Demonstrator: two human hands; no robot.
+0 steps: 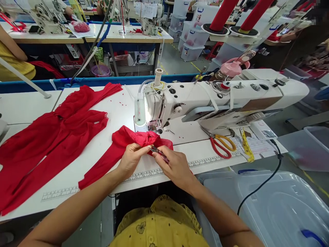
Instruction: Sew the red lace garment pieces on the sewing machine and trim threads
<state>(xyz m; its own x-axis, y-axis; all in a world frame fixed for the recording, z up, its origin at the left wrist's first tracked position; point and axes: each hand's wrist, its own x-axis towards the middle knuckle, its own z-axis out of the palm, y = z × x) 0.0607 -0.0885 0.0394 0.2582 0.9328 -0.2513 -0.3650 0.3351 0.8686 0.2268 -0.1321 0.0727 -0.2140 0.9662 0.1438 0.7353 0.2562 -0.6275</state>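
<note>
A piece of red fabric (pixel 104 161) lies across the front of the sewing table, gathered up just before the needle area of a white sewing machine (pixel 190 99). My left hand (pixel 132 157) pinches the gathered edge of this fabric. In my right hand (pixel 176 166) is a small pair of thread snips (pixel 159 153), its tip close to my left fingertips and against the cloth. Part of the snips is hidden by my fingers. More red fabric pieces (pixel 64 133) are heaped on the left side of the table.
Red-and-yellow-handled scissors (pixel 222 144) and a yellow tape measure (pixel 246 147) lie to the right. A lidded plastic bin (pixel 277 202) stands at my right. Red thread cones (pixel 224 15) rise at the upper right. Another person's arm (pixel 11 44) shows at the far left.
</note>
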